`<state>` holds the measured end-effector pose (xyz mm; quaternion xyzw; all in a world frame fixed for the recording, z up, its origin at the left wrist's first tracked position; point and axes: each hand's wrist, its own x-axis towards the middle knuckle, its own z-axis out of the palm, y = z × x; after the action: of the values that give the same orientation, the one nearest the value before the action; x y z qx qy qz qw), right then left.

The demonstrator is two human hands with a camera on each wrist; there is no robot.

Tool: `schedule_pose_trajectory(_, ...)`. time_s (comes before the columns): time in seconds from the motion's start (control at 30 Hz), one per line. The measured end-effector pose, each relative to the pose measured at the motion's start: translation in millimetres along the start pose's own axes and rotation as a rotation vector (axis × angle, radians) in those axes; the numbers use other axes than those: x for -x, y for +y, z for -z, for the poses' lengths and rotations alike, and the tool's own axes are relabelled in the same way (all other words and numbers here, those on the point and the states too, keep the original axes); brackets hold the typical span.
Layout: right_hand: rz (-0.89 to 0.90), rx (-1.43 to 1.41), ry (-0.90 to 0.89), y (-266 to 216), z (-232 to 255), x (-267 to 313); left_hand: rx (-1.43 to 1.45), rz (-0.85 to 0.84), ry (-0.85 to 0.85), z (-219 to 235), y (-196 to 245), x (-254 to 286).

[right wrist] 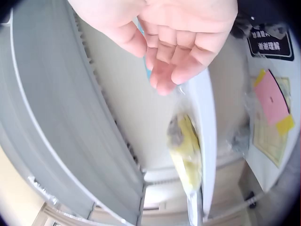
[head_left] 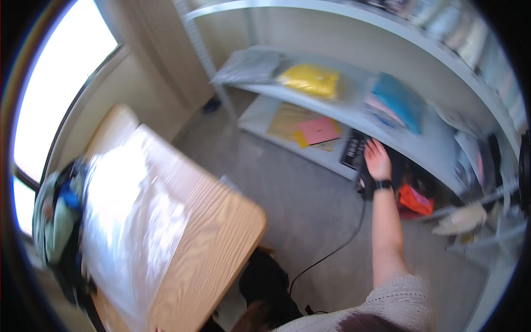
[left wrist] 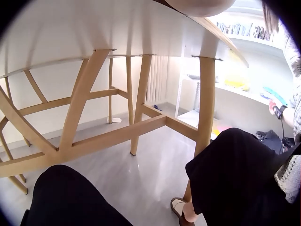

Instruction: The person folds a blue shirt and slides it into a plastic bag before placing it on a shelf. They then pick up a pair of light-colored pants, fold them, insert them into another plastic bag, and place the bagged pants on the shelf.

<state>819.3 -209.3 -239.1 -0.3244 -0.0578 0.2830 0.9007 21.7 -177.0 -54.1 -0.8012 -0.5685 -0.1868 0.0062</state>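
Observation:
My right hand [head_left: 378, 160] reaches out to the shelf unit, beside the edge of its middle shelf [head_left: 354, 105]. In the right wrist view the palm [right wrist: 188, 19] faces the camera, fingers loosely bent, with nothing held. A blue plastic-wrapped packet [head_left: 399, 102] lies on that shelf, above and to the right of the hand. Near the fingertips in the head view, on the lower shelf, is a black sign with white lettering [head_left: 354, 149]. Of my left hand [left wrist: 202, 5], only a rounded part shows at the table's edge in the left wrist view; its fingers are hidden.
A wooden table [head_left: 221, 232] stands at left with clear plastic sheeting [head_left: 127, 221] on it. The middle shelf also bears a yellow packet [head_left: 311, 81] and a grey packet [head_left: 249, 65]. Below are a pink card [head_left: 321, 130] and an orange-red packet [head_left: 416, 200]. A black cable [head_left: 332, 252] hangs from the right wrist.

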Motion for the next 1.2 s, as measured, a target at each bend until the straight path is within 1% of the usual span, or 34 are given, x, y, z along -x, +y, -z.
schedule_pose_trajectory(0.03,-0.027,0.056,0.013,19.5,8.8,36.7,-0.068,0.029,0.012,-5.3,-1.9,-4.0)
schedule_pose_trajectory(0.07,-0.07,0.119,0.076,37.9,19.9,73.8,-0.082,-0.047,0.129,-9.2,4.5,-11.4)
schedule_pose_trajectory(0.1,-0.099,0.178,0.153,58.0,27.6,113.0,-0.139,0.031,0.074,0.0,18.0,-8.4)
schedule_pose_trajectory(0.13,-0.132,0.262,0.197,70.6,23.7,153.6,-0.156,0.061,0.037,4.8,23.1,-10.9)
schedule_pose_trajectory(0.17,-0.169,0.364,0.271,79.6,11.5,191.8,-0.136,0.059,0.042,9.3,29.2,-12.8)
schedule_pose_trajectory(0.23,-0.226,0.476,0.293,95.7,6.3,245.0,-0.117,0.009,0.075,6.6,20.7,-10.7)
schedule_pose_trajectory(0.27,-0.249,0.512,0.272,99.5,-5.1,266.1,-0.103,-0.001,0.075,7.3,20.0,-9.9)
schedule_pose_trajectory(0.3,-0.274,0.536,0.232,102.2,-19.4,279.1,-0.084,-0.022,0.072,10.3,18.1,-8.9)
schedule_pose_trajectory(0.33,-0.295,0.562,0.197,99.8,-33.0,289.4,-0.089,-0.007,0.082,17.5,12.3,-7.7)
schedule_pose_trajectory(0.37,-0.297,0.561,0.182,97.3,-47.3,294.7,0.027,-0.016,0.044,24.5,3.3,-6.7)
schedule_pose_trajectory(0.4,-0.243,0.619,0.082,93.5,-63.3,296.4,0.146,-0.029,0.006,29.2,-7.2,0.2)
schedule_pose_trajectory(0.43,-0.186,0.674,-0.023,88.3,-81.1,297.2,0.213,0.044,0.079,34.1,-25.5,13.6)
schedule_pose_trajectory(0.47,-0.184,0.671,-0.044,80.3,-100.0,297.4,0.211,0.055,0.097,41.2,-48.5,29.8)
schedule_pose_trajectory(0.53,-0.024,0.768,-0.221,65.0,-142.7,299.8,0.026,0.138,0.32,61.7,-103.0,72.0)
schedule_pose_trajectory(0.57,-0.028,0.762,-0.242,60.1,-164.5,305.8,-0.114,0.18,0.362,76.4,-128.3,98.6)
schedule_pose_trajectory(0.6,0.005,0.755,-0.326,56.0,-185.2,313.0,-0.255,0.222,0.398,92.9,-154.3,129.0)
schedule_pose_trajectory(0.63,0.037,0.749,-0.407,55.2,-201.6,319.1,-0.31,0.335,0.416,108.5,-179.1,164.0)
schedule_pose_trajectory(0.67,0.033,0.745,-0.425,59.1,-216.2,328.0,-0.361,0.447,0.434,122.1,-202.5,202.5)
schedule_pose_trajectory(0.7,-0.023,0.697,-0.506,64.8,-232.0,341.0,-0.45,0.509,0.442,137.2,-221.2,244.2)
schedule_pose_trajectory(0.73,-0.077,0.65,-0.586,70.8,-247.1,355.1,-0.537,0.641,0.406,148.3,-247.1,297.5)
schedule_pose_trajectory(0.77,-0.147,0.647,-0.62,78.9,-262.6,372.0,-0.601,0.783,0.409,159.1,-263.7,350.6)
schedule_pose_trajectory(0.8,-0.229,0.602,-0.648,89.8,-275.1,387.9,-0.664,1.018,0.337,176.6,-261.7,392.9)
schedule_pose_trajectory(0.83,-0.325,0.549,-0.679,100.7,-289.3,406.5,-0.69,1.119,0.406,186.5,-269.9,445.8)
schedule_pose_trajectory(0.87,-0.439,0.538,-0.718,112.1,-300.3,421.3,-0.713,1.408,0.274,207.5,-263.5,479.5)
schedule_pose_trajectory(0.9,-0.571,0.503,-0.774,121.3,-313.0,436.1,-0.677,1.566,0.381,219.7,-261.6,521.5)
schedule_pose_trajectory(0.93,-0.721,0.447,-0.784,126.2,-329.3,451.5,-0.691,1.748,0.361,240.4,-242.7,540.3)
schedule_pose_trajectory(1.0,-0.999,0.369,-0.789,143.3,-352.4,465.8,-0.756,2.007,0.569,264.7,-261.2,609.2)
schedule_pose_trajectory(1.07,-1.184,0.307,-0.655,160.2,-375.6,476.3,-0.68,2.071,0.808,297.4,-271.7,638.6)
schedule_pose_trajectory(1.1,-1.19,0.309,-0.651,170.4,-382.9,474.2,-0.629,2.003,0.91,317.0,-279.1,642.1)
schedule_pose_trajectory(1.13,-1.294,0.249,-0.602,184.7,-388.7,470.8,-0.577,1.928,1.012,334.0,-285.9,641.3)
schedule_pose_trajectory(1.17,-1.396,0.184,-0.551,199.1,-393.7,468.0,-0.59,1.844,1.094,350.5,-297.2,628.3)
schedule_pose_trajectory(1.2,-1.401,0.177,-0.55,213.1,-398.0,464.2,-0.6,1.754,1.178,366.0,-310.4,612.2)
